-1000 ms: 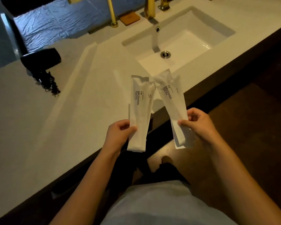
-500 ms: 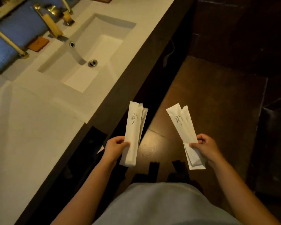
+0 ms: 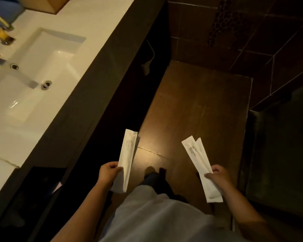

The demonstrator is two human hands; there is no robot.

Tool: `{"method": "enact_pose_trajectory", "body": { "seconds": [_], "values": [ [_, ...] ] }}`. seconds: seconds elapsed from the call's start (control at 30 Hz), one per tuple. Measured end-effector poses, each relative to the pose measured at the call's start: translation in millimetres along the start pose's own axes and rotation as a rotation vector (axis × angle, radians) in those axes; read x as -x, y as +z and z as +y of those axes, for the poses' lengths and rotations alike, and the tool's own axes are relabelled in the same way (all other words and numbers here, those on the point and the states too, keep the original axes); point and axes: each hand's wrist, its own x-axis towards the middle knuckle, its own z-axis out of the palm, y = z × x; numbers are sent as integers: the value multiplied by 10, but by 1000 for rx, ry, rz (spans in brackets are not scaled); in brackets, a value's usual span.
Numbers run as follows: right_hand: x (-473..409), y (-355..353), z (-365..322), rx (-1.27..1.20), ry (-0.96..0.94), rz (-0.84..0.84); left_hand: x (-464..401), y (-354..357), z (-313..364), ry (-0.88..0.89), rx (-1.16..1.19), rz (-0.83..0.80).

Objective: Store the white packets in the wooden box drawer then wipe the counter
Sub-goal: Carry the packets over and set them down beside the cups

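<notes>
Packets, left: my left hand (image 3: 109, 174) pinches long, flat white paper packets (image 3: 126, 158) near their lower end, thumb on the front; they stand nearly upright over the dark floor, just right of the vanity's edge. A second edge shows behind the front one, so I take it for more than one.
Packets, right: my right hand (image 3: 217, 178) grips a second pair of white packets (image 3: 198, 163), fingers curled round the lower half; the pair leans up and left, one offset slightly behind the other.
Writing: each front packet carries small dark print along its length, reading "BRUSHING TEETH"; a smaller mark above it is too fine for me to read.
Counter: smooth white stone counter (image 3: 87, 16) at left, with a dark front panel below it.
Sink: rectangular white undermount sink (image 3: 58, 42), glossy, with a round metal drain (image 3: 46, 84).
Tap: brass-coloured faucet (image 3: 2, 34) at the far left edge, partly cut off.
Wooden box: corner of a light wooden box (image 3: 49, 4) on the far counter; I cannot see its drawer.
Floor: dark brown polished floor (image 3: 191, 105); dark glossy wall tiles (image 3: 252, 41) beyond.
</notes>
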Motion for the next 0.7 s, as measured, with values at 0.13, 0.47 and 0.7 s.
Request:
{"method": "enact_pose_trajectory", "body": {
  "seconds": [0.13, 0.47, 0.7],
  "values": [
    [-431, -118, -378, 32, -27, 3, -269, 155, 328, -18, -51, 8],
    [-1350, -680, -1390, 113, -7, 76, -1069, 520, 2108, 85, -57, -57],
    [-2243, -1078, -2240, 176, -13, 78, -1510, 834, 3226, 173, 26, -26]
  ]
}}
